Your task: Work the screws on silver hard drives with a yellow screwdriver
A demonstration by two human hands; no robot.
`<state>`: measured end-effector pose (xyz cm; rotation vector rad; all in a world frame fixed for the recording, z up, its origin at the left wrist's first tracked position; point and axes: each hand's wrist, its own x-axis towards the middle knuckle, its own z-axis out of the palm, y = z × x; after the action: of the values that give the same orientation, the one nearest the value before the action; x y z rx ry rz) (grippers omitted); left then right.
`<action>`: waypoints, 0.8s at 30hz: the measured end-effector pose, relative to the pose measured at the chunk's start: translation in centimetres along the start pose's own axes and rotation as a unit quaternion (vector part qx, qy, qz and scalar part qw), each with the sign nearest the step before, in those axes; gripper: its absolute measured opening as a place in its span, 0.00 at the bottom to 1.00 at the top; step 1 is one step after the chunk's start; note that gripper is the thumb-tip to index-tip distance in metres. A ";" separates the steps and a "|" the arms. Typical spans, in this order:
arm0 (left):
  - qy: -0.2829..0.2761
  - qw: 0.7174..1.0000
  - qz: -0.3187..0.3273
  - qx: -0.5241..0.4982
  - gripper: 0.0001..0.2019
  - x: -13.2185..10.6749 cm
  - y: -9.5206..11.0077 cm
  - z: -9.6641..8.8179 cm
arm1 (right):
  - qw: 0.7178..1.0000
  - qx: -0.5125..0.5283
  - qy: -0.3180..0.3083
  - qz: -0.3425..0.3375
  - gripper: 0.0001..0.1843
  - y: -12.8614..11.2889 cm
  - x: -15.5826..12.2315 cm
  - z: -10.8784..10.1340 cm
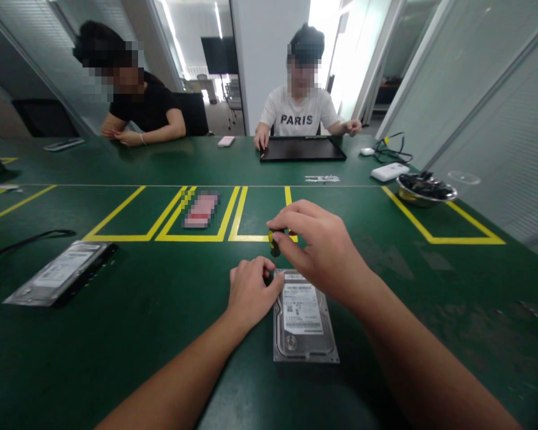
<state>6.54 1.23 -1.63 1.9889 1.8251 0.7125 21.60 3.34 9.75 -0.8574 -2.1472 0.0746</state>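
A hard drive (302,310) with a white label lies flat on the green table in front of me. My right hand (320,245) grips the yellow and black handle of a small screwdriver (275,246), held upright with its shaft pointing down at the drive's far left corner. At that same corner my left hand (253,289) rests with curled fingers, its thumb against the drive's edge. The fingers hide part of the corner, so the screwdriver's tip cannot be made out clearly.
A second hard drive (60,272) lies at left beside a black cable (31,239). A pink blurred item (201,209) sits inside yellow tape markings. At right stands a metal bowl (424,194) of dark parts. Across the table two people sit, one touching a black panel (302,149).
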 end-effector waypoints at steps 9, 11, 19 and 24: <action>-0.002 1.000 0.005 0.013 0.09 0.2 -0.1 0.1 | 1.000 0.028 -0.011 -0.006 0.05 0.0 -0.1 0.3; -0.004 1.000 0.006 0.016 0.09 0.2 -0.1 0.1 | 0.999 0.031 -0.005 -0.006 0.04 -0.1 -0.2 0.5; -0.009 1.000 0.000 0.018 0.09 0.2 -0.1 0.1 | 1.000 0.018 -0.009 -0.002 0.05 -0.3 -0.2 0.6; -0.011 1.000 0.001 0.019 0.09 0.2 -0.1 0.1 | 0.999 0.029 -0.015 -0.004 0.08 -0.2 -0.1 0.4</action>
<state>6.51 1.43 -1.75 2.0139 1.8374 0.6595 21.25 3.17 9.45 -0.8204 -2.1662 0.1456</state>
